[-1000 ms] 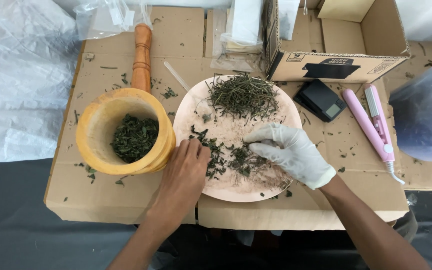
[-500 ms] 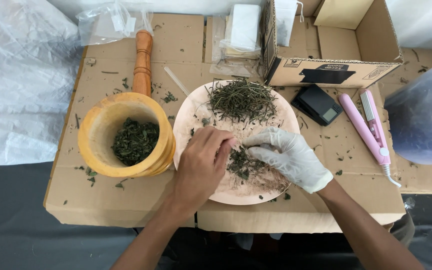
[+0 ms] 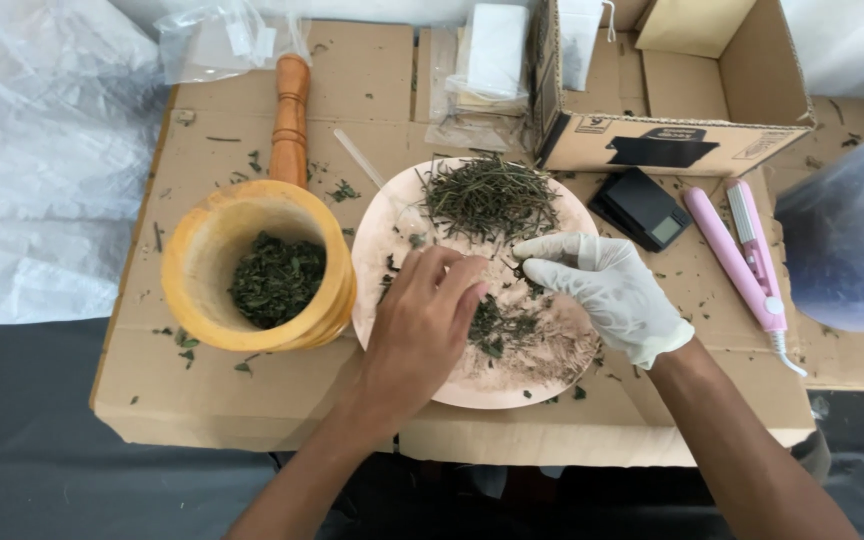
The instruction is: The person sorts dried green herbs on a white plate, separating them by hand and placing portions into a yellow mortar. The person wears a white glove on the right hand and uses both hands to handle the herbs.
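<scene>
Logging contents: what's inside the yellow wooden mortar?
The yellow wooden mortar holds a heap of dark green crushed leaves. Its bottom beneath them is covered; the near inner wall is hidden by the rim.

My left hand is bare: no glove, no ring, no watch or band at the wrist, and no sleeve anywhere along the forearm that shows. My right hand wears a thin white disposable glove, the stretchy kind, slightly wrinkled over the knuckles and snug along the fingers. Its cuff ends just past the wrist in a loose, slightly rolled edge. Above that cuff my right forearm is bare as well, with no sleeve down to the lower edge of the view. The glove carries no markings.
</scene>
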